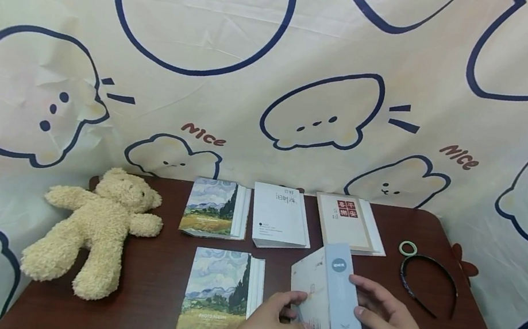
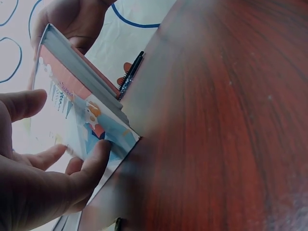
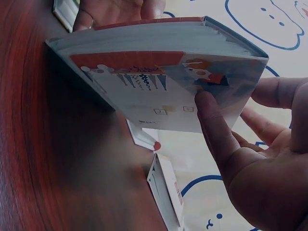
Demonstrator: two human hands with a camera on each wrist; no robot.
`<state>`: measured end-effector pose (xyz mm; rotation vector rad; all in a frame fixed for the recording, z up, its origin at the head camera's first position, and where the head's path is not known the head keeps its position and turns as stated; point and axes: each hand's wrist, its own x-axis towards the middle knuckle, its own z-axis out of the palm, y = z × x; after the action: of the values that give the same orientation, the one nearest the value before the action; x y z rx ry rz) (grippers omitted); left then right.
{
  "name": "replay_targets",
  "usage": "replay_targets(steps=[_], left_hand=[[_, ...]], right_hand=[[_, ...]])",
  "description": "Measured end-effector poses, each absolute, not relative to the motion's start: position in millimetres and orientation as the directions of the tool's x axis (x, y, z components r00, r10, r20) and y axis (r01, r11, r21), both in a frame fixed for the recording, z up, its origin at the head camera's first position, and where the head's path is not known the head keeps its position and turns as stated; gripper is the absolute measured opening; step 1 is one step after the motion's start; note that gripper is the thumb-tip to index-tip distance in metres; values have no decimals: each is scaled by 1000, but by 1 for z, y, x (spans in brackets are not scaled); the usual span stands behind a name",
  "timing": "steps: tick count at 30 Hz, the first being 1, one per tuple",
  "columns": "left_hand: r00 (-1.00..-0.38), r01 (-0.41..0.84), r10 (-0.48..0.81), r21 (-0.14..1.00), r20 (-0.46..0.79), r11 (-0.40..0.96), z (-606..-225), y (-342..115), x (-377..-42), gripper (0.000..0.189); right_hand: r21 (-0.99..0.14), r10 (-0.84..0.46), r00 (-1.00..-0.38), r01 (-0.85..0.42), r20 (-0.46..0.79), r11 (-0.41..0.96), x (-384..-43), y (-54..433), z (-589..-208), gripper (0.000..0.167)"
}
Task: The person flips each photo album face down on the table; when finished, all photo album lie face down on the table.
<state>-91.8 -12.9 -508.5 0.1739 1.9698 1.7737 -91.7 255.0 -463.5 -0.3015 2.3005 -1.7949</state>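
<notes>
A photo album with a pale illustrated cover and light-blue spine stands tilted, its spine turned up. My left hand holds it from the left, thumb and fingertips on the cover. From the other side my right hand holds it, thumb and a finger by the spine's edge. The right wrist view shows a right fingertip pressed on the printed cover and page edges along one side. Whether the lower edges touch the table is unclear. Just left of my left hand lies a landscape-painting photo album.
Along the back lie another landscape album, a white album and a beige album with red print. A teddy bear lies at left. At right are a black headband and a pale-green ring on the brown table.
</notes>
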Motion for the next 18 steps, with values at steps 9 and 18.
replay_targets(steps=[9,18], left_hand=[[-879,-207,401,964,-259,170,-510,-13,-90,52],[-879,-204,397,962,-262,182,-510,-13,-90,52]], right_hand=[[-968,-234,-962,85,-141,237,-92,262,-467,61],[-964,-203,-968,95,-148,247,-95,269,-476,66]])
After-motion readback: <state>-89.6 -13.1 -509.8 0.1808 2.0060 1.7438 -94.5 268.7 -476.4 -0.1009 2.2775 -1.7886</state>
